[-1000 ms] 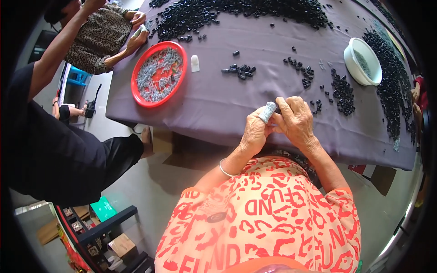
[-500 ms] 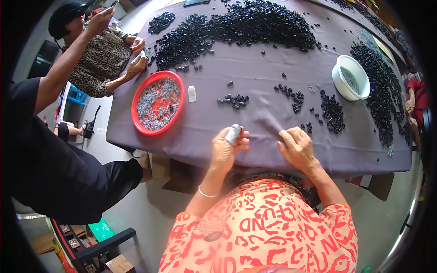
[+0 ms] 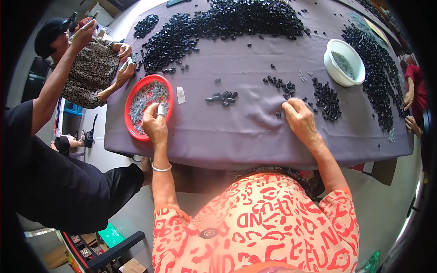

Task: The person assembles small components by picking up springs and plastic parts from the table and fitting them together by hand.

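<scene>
Red round plastic tray [image 3: 127,111] rests at left of the frame on the grey cloth-covered surface [image 3: 218,136], its outline stretched roughly top to bottom, with the nearer left hand [image 3: 154,125] over its lower right part, fingertips drawn together and any hold hidden. Right hand [image 3: 299,119], at right of centre, is loosely curled just below short shiny black cylinders [image 3: 289,86]; whether it grips one, I cannot tell. Open cloth spans between the hands down to the curved near edge, while thin grey slivers [image 3: 140,111] lie inside the tray.
</scene>
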`<state>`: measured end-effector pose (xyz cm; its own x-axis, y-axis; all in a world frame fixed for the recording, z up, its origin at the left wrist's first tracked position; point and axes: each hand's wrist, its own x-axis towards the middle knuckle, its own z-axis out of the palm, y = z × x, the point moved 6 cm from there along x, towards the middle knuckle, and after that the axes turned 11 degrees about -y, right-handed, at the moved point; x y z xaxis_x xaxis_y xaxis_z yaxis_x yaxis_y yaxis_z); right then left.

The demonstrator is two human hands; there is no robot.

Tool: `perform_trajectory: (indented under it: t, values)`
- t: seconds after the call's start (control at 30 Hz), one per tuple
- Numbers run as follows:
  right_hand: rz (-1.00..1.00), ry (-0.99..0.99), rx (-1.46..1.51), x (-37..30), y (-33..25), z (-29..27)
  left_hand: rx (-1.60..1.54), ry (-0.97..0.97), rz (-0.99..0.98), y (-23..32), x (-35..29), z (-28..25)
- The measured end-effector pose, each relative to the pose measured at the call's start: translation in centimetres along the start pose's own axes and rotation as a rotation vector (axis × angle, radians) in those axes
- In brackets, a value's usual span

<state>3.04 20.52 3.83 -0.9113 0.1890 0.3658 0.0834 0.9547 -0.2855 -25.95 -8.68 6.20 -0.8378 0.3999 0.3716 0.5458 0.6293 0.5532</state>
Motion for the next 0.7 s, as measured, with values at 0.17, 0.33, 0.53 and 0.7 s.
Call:
perform_trajectory:
  t: [0.17, 0.33, 0.53, 0.7]
  values:
    - [0.152, 0.033, -0.011, -0.4, 1.5, -1.2, 0.532, 0.048, 0.136, -1.0, 1.0, -0.2]
    - [0.202, 0.017, 0.045, -1.9, 2.7, -1.6, 0.281, 0.048, 0.402, 7.4, -2.2, 2.1]
    - [0.15, -0.014, 0.062, -2.4, 0.8, -1.0, -0.186, -0.324, 0.609, 15.8, -9.7, 9.6]
    - [0.071, 0.013, 0.074, -2.5, -1.1, -1.1, -0.161, -0.498, 0.741, 20.9, -13.7, 12.6]
